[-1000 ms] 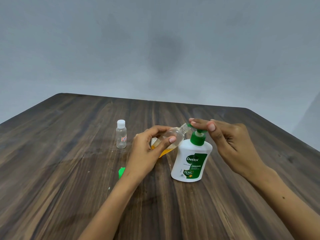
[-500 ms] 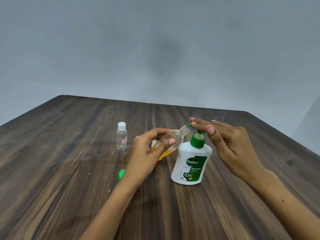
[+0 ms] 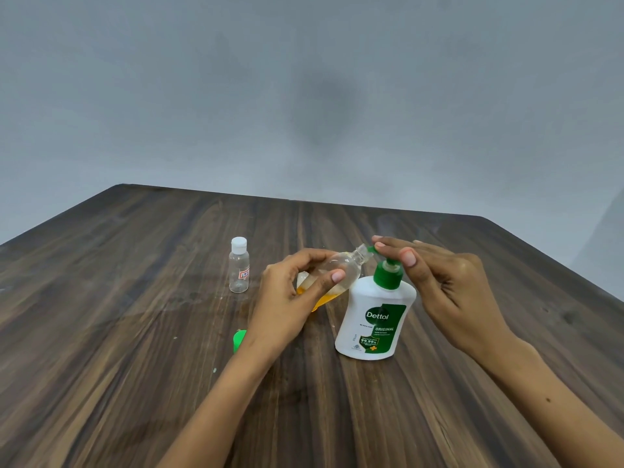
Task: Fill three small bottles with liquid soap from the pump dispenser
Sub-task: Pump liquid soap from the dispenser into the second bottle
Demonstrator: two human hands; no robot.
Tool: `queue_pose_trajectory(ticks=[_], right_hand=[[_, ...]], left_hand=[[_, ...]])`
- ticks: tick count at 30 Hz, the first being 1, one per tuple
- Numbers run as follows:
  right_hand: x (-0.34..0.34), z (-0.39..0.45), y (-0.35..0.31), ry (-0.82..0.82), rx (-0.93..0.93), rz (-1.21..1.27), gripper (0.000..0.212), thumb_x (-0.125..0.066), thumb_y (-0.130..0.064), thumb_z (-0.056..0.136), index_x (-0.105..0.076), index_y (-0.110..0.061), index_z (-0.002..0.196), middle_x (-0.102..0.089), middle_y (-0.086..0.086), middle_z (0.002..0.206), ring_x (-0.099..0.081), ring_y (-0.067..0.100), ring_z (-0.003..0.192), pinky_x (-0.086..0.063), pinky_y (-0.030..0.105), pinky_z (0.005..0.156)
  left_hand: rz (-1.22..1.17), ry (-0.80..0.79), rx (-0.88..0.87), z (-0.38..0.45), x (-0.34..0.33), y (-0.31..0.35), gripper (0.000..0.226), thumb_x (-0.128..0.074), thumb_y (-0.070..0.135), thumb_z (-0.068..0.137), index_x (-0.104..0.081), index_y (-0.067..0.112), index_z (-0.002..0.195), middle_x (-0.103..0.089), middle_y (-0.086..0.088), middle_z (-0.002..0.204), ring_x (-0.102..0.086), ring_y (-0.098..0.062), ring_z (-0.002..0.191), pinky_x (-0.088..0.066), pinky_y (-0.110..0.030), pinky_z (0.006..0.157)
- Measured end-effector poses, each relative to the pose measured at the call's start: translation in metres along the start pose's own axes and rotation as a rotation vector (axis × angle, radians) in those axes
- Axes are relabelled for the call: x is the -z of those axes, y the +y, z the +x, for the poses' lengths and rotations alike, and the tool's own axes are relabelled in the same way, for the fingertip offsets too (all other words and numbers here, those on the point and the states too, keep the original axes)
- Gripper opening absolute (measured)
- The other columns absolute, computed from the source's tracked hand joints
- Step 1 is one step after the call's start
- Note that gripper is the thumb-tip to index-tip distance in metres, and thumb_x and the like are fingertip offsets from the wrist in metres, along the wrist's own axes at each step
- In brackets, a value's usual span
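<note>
A white Dettol pump dispenser (image 3: 374,319) with a green pump head stands on the wooden table (image 3: 135,332). My right hand (image 3: 449,285) lies over the pump top, straight fingers pressing on it. My left hand (image 3: 290,298) grips a small clear bottle (image 3: 341,271), tilted, its open mouth at the green spout. Orange soap lies in the bottle's lower end. Behind this bottle something pale shows partly, mostly hidden by my left hand. A second small clear bottle (image 3: 239,265) with a white cap stands upright to the left, apart from both hands.
A green cap (image 3: 239,340) lies on the table beside my left wrist, partly hidden by it. The table's far edge meets a grey wall.
The view has shifted slightly. My right hand stays on the pump top and my left hand keeps the tilted bottle at the spout.
</note>
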State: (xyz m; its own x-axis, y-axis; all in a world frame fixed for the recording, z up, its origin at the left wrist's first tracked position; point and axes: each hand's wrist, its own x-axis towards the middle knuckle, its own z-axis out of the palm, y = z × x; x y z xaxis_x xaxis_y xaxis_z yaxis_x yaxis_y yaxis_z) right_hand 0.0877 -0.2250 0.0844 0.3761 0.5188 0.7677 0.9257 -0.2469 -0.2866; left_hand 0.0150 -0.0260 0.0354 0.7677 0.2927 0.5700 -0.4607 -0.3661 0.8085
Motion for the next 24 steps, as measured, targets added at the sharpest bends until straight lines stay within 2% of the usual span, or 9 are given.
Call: queue_pose_trajectory(ticks=[5, 11, 14, 17, 19, 24], right_hand=[[0.0029, 0.0045, -0.0019, -0.002, -0.007, 0.016, 0.056, -0.030, -0.055, 0.100, -0.070, -0.018, 0.113, -0.068, -0.007, 0.119, -0.063, 0.005, 0.112, -0.052, 0.040, 0.096], [0.0001, 0.0037, -0.0020, 0.009, -0.016, 0.053, 0.054, -0.033, -0.054, 0.100, -0.072, -0.017, 0.111, -0.069, -0.008, 0.115, -0.065, 0.004, 0.109, -0.054, 0.043, 0.091], [0.0030, 0.0042, -0.0013, 0.000, -0.014, 0.046, 0.058, -0.031, -0.056, 0.100, -0.072, -0.016, 0.112, -0.069, -0.009, 0.117, -0.064, 0.003, 0.109, -0.053, 0.038, 0.093], [0.0060, 0.0069, -0.0017, -0.010, -0.010, 0.039, 0.058, -0.029, -0.056, 0.100, -0.071, -0.017, 0.113, -0.068, -0.007, 0.119, -0.064, 0.004, 0.110, -0.053, 0.038, 0.093], [0.0046, 0.0059, -0.0011, -0.005, -0.018, 0.043, 0.058, -0.030, -0.055, 0.100, -0.071, -0.017, 0.112, -0.069, -0.007, 0.117, -0.064, 0.004, 0.109, -0.055, 0.036, 0.090], [0.0021, 0.0022, -0.0008, -0.006, -0.026, 0.076, 0.057, -0.032, -0.056, 0.100, -0.071, -0.016, 0.112, -0.069, -0.008, 0.116, -0.065, 0.003, 0.108, -0.056, 0.022, 0.080]], left_hand=[[0.010, 0.000, 0.002, -0.0007, 0.0006, -0.0012, 0.029, -0.067, 0.045, 0.081, -0.070, 0.032, 0.106, -0.073, 0.015, 0.102, -0.065, -0.003, 0.103, -0.052, -0.024, 0.088], [0.001, -0.002, 0.002, -0.0005, 0.0005, -0.0005, 0.023, -0.069, 0.034, 0.085, -0.070, 0.030, 0.107, -0.073, 0.014, 0.102, -0.065, -0.003, 0.102, -0.052, -0.027, 0.090], [0.005, -0.003, 0.008, -0.0010, 0.0003, -0.0010, 0.025, -0.068, 0.037, 0.084, -0.071, 0.028, 0.108, -0.073, 0.013, 0.102, -0.065, -0.005, 0.103, -0.053, -0.032, 0.091], [0.002, -0.002, 0.014, -0.0010, 0.0004, 0.0000, 0.028, -0.067, 0.042, 0.082, -0.071, 0.030, 0.107, -0.073, 0.014, 0.102, -0.065, -0.005, 0.102, -0.053, -0.030, 0.090], [0.002, -0.001, 0.007, -0.0004, -0.0004, 0.0000, 0.027, -0.067, 0.041, 0.081, -0.070, 0.030, 0.106, -0.073, 0.014, 0.101, -0.066, -0.004, 0.102, -0.053, -0.028, 0.090], [-0.009, -0.007, 0.005, -0.0006, -0.0015, 0.0004, 0.022, -0.067, 0.036, 0.082, -0.070, 0.032, 0.104, -0.073, 0.015, 0.101, -0.066, -0.003, 0.102, -0.051, -0.026, 0.090]])
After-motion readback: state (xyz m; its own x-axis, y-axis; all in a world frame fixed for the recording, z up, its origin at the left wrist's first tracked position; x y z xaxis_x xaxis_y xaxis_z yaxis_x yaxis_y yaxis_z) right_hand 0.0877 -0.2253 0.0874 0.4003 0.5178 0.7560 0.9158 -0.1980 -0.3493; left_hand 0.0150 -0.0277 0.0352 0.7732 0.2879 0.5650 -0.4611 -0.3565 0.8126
